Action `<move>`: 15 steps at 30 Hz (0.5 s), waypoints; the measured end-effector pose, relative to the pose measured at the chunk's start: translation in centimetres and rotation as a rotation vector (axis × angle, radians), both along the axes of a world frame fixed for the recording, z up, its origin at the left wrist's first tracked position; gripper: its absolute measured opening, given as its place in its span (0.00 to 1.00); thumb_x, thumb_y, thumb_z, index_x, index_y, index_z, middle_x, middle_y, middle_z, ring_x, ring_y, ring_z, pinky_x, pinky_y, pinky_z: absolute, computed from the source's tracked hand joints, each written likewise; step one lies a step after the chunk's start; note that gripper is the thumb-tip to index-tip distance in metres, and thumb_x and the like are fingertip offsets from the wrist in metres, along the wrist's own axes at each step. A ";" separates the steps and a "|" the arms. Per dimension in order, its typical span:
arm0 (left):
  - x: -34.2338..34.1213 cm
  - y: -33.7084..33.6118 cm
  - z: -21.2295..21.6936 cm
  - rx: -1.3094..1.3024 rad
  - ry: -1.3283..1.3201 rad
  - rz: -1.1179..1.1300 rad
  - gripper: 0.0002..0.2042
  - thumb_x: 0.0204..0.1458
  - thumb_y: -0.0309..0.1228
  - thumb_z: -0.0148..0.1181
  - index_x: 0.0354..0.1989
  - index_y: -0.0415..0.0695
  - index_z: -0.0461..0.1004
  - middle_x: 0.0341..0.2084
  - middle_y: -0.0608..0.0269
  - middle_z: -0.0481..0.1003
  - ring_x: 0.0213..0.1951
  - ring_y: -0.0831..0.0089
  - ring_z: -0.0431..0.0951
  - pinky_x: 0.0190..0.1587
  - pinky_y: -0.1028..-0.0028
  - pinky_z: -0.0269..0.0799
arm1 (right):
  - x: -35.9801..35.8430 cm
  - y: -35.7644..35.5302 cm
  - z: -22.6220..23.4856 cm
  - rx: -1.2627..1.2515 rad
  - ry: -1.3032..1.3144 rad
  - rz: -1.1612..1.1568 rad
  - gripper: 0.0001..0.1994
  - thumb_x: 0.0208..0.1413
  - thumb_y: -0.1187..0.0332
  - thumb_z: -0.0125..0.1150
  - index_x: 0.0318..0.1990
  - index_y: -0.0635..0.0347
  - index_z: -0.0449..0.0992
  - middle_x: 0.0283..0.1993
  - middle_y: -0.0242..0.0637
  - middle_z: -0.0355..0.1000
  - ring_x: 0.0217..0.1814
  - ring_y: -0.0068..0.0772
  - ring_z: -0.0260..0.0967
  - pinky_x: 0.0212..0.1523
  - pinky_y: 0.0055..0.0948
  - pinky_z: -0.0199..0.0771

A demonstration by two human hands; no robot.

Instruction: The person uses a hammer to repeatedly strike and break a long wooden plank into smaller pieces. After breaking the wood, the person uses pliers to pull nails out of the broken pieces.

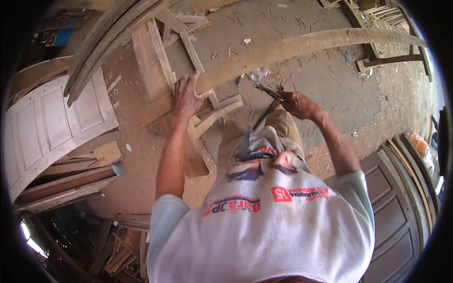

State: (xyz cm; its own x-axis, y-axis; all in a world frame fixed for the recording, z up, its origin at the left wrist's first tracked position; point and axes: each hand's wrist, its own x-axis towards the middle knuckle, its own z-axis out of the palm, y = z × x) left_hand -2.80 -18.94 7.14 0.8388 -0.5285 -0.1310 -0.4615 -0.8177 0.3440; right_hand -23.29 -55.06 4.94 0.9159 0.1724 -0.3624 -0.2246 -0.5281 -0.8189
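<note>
A long wooden plank point(302, 46) runs from the left middle to the far right, bending in the wide view. My left hand point(188, 96) lies across its left part, fingers curled over the far edge and thumb towards the near edge. My right hand point(300, 104) is closed round a dark metal tool point(271, 91) with slim arms, below the plank. The tool's exact kind is unclear, and my fingers hide part of it. Beneath the left part of the plank are wooden frame pieces point(193, 52) and a short curved block point(219, 114).
A pale panelled door point(54, 125) and stacked boards point(71, 186) stand at left. Long timbers point(106, 40) rise at upper left. A brown panelled door point(394, 221) leans at lower right. Wood scraps and clear plastic point(258, 74) litter the floor.
</note>
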 end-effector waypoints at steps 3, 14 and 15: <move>1.3 0.2 0.6 0.015 -0.010 -0.086 0.43 0.42 0.48 0.80 0.68 0.52 0.68 0.54 0.45 0.76 0.57 0.46 0.75 0.61 0.51 0.71 | -1.0 6.1 0.6 0.092 0.072 -0.133 0.17 0.66 0.63 0.54 0.54 0.66 0.76 0.40 0.48 0.81 0.42 0.42 0.80 0.48 0.41 0.78; 1.2 0.5 -0.6 -0.053 -0.134 -0.118 0.40 0.44 0.51 0.77 0.67 0.52 0.70 0.52 0.51 0.78 0.57 0.52 0.77 0.60 0.51 0.71 | 0.4 16.8 1.8 0.221 0.118 -0.434 0.19 0.58 0.65 0.51 0.50 0.71 0.75 0.38 0.58 0.77 0.44 0.53 0.78 0.52 0.46 0.74; 1.2 0.6 -0.8 -0.052 -0.119 -0.109 0.41 0.44 0.52 0.77 0.68 0.54 0.69 0.54 0.53 0.77 0.59 0.53 0.76 0.62 0.50 0.69 | 0.5 16.8 1.9 0.230 0.101 -0.435 0.19 0.58 0.65 0.50 0.50 0.71 0.75 0.38 0.58 0.78 0.45 0.53 0.78 0.52 0.46 0.74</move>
